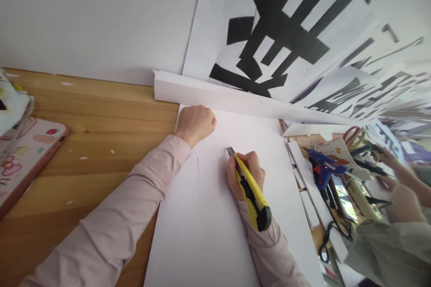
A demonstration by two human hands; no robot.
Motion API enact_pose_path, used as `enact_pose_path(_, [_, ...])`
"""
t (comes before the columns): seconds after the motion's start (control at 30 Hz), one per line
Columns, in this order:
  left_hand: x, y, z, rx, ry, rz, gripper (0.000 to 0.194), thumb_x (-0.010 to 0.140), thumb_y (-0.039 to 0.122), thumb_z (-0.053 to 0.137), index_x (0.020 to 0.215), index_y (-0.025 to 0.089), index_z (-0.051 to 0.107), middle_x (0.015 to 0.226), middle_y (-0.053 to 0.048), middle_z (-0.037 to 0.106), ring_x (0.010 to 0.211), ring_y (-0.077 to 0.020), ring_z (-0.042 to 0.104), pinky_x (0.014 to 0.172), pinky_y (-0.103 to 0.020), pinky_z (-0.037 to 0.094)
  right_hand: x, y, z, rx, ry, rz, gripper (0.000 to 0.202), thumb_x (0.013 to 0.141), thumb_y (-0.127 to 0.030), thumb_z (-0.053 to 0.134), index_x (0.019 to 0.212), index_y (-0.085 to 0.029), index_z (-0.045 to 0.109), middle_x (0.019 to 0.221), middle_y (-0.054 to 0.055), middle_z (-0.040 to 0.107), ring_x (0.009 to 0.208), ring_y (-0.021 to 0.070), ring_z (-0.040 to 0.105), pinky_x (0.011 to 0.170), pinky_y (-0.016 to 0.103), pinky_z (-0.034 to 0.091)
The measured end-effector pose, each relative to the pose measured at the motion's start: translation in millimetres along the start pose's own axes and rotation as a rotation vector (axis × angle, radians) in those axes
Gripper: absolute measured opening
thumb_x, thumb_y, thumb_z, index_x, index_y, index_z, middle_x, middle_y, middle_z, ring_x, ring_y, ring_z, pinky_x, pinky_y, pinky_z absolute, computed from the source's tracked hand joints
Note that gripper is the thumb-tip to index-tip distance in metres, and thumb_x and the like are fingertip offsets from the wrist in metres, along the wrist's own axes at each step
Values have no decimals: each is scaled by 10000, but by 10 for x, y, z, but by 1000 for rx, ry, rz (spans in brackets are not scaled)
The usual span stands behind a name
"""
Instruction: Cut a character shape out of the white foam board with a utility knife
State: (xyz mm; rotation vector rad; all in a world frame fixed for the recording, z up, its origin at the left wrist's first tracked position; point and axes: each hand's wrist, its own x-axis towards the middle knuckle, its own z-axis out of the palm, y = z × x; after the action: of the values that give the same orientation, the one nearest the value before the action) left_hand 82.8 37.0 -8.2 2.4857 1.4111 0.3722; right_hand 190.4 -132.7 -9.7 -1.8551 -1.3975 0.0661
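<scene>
A large white sheet of board (198, 233) lies on the wooden table, with a thin dark line and faint marks on it. My left hand (197, 123) rests on its upper left part, curled into a fist; I see nothing in it, though the inside of the fingers is turned away. My right hand (247, 172) is closed around a yellow and black utility knife (252, 195), whose short blade extends over the board toward the upper left. Whether the tip touches the surface I cannot tell.
A folded white strip (215, 94) runs behind the board, below a wall sheet with black characters (283, 31). At left lies a decorated pink case (30, 157). To the right are a blue glue gun (325, 168), red-handled scissors (352, 136) and another person's hands (404, 197).
</scene>
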Motion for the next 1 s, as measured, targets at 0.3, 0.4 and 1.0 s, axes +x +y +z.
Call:
enact_pose_path(0.3, [-4,6,-19,13,19,17,431,905,277,384,880,113,782,846,-175,732,857,-340,707,665,-389,467,-44,-16,-13,-3,1,-2,149,875,-274,608,829,-235,472,593,-66,550,412,72,424,440,192,361])
enact_pose_path(0.4, [-1,10,-14,14,12,15,432,908,280,384,883,112,781,852,-175,729,859,-337,705,668,-386,463,-64,-25,-18,-2,16,2,152,867,-278,614,818,-236,476,561,-80,513,404,74,415,431,194,345])
enact_pose_path(1.0, [1,4,-1,20,19,11,434,909,300,391,880,125,787,843,-173,739,841,-342,709,648,-384,454,243,20,146,-11,192,136,166,821,-371,612,806,-229,528,587,-50,604,482,128,587,501,222,452])
